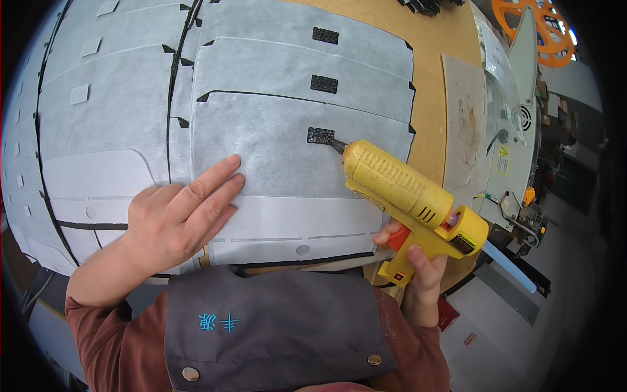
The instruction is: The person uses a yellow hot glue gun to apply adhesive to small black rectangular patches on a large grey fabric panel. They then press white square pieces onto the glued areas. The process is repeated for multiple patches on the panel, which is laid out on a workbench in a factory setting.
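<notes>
My right hand [418, 261] grips the handle of a yellow glue gun [405, 189], with a finger on its orange trigger. The gun's nozzle touches a small black patch [320, 135] on the nearest grey felt sheet [281, 170]. A clear glue stick [509, 261] juts out of the gun's back end. My left hand [183, 212] lies flat, fingers spread, on the same sheet to the left of the patch, pressing it down.
Several more grey felt sheets [300, 78] overlap farther back, two with black patches [324, 83]. Another stack [98, 111] lies to the left. They rest on a brown table [431, 59]. A grey board [465, 117] and a white machine [516, 144] stand at the right, an orange reel [542, 32] beyond.
</notes>
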Demonstrator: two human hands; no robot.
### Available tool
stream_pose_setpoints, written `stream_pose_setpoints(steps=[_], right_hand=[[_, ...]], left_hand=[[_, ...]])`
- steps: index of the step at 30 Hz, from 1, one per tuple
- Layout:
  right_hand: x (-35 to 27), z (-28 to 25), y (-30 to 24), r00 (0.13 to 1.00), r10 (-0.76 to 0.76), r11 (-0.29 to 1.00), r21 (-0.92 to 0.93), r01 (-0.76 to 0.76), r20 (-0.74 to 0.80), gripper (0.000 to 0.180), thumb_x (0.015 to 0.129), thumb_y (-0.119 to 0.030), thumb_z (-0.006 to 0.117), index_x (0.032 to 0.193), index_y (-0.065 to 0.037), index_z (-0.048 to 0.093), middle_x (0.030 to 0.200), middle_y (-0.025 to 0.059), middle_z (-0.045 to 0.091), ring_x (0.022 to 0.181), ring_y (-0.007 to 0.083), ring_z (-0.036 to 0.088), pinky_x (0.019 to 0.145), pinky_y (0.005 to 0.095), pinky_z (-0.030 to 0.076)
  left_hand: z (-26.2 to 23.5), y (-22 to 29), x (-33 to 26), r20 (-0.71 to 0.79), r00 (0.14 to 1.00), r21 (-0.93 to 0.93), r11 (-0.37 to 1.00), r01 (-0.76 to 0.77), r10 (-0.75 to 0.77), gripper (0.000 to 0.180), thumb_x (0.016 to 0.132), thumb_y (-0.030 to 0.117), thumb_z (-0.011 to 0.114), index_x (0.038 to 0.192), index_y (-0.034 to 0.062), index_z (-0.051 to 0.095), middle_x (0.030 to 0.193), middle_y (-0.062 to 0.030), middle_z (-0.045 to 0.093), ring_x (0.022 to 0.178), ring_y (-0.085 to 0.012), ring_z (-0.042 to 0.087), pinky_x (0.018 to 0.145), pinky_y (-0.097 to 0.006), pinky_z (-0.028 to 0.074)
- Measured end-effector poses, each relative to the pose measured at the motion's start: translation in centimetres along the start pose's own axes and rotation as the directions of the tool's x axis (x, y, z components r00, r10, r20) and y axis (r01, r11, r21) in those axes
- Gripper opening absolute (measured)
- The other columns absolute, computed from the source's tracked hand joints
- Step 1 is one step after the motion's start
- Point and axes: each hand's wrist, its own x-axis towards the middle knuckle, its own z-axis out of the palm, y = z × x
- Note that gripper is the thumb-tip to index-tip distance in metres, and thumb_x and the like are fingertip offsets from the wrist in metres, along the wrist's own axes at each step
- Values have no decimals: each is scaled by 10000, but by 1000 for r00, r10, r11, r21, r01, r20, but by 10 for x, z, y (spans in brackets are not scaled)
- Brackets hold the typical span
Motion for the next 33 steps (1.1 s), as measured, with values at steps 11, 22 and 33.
stream_pose_setpoints(steps=[11,22,33], right_hand=[[9,0,1,999,-33,999,11,34,-19,549,919,-153,612,1369,71,391,1144,223,597,1017,297,626,903,426,500],[8,5,-5,1000,1,999,45,-2,17,557,900,-118,594,1381,69,384,1220,227,559,1036,306,621,912,425,502],[19,8,-6,999,4,1000,25,-5,50,556,903,-112,604,1390,51,392,1244,204,547,1035,293,620,917,422,504]], left_hand=[[0,-1,0,11,1000,-6,1000,-4,4,413,742,135,761,1141,60,680,1256,-117,659,551,-96,556,468,-225,411],[0,-1,-1,3,1000,-4,1000,-2,2,413,742,139,762,1138,59,680,1256,-115,660,536,-96,538,462,-229,405],[-1,-1,0,-1,1000,-3,1000,-1,1,403,740,153,766,1125,69,685,1250,-111,664,526,-88,529,454,-219,399]])
